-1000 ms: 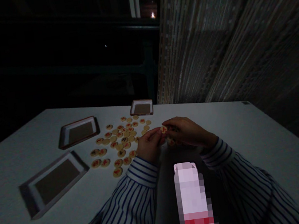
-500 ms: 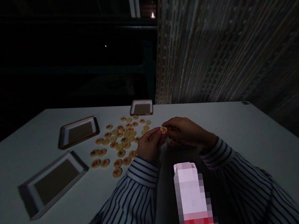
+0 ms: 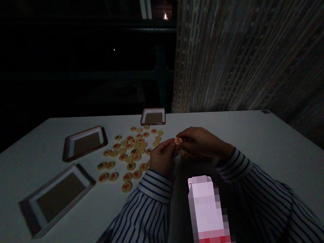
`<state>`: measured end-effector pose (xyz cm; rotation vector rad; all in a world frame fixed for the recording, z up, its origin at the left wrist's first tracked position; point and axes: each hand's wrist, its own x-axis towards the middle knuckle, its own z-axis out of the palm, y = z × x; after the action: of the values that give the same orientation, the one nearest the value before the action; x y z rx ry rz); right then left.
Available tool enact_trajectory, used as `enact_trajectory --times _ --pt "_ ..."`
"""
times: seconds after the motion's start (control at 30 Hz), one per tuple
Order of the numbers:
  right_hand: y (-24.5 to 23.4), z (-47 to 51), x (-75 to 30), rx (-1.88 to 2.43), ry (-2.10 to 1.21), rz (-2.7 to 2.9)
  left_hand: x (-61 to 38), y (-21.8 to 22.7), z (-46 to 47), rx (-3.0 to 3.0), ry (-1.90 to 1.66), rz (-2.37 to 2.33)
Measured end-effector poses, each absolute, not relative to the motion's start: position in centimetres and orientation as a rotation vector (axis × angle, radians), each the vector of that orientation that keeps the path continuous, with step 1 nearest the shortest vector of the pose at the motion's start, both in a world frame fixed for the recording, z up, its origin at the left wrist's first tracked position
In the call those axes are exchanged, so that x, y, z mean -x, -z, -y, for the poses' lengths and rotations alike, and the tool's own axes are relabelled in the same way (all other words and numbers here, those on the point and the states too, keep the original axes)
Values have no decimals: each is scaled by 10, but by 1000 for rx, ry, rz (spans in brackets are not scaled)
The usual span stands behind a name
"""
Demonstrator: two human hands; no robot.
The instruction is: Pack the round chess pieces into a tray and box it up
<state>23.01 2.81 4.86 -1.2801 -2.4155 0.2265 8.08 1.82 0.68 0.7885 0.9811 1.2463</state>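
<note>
My left hand (image 3: 162,157) and my right hand (image 3: 202,142) meet above a white table (image 3: 275,162), fingers pinched on one round cream game piece (image 3: 178,140) with a red mark. A few more pieces (image 3: 186,154) lie under my right hand. Left of my hands, several round cream pieces (image 3: 130,153) with red or black marks are scattered on the table. Both arms wear striped sleeves.
Three shallow trays stand on the table: a large one (image 3: 33,210) at the near left, a middle one (image 3: 68,147) behind it, a small one (image 3: 145,117) at the far edge. A textured wall (image 3: 258,37) rises on the right. The room behind is dark.
</note>
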Motion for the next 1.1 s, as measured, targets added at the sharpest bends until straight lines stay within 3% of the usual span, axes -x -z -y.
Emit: enact_trajectory --times 0.37,0.9,1.1 --pt "-44 -35 -239 1405 -169 2417 -78 8 -21 -1277 -1186 -1276" --pt "-36 -38 -247 1586 -80 2547 -79 25 -19 -1619 -1041 -1262" --pt "-35 -39 -247 1665 -53 2612 -81 19 -16 -1803 -822 -1395"
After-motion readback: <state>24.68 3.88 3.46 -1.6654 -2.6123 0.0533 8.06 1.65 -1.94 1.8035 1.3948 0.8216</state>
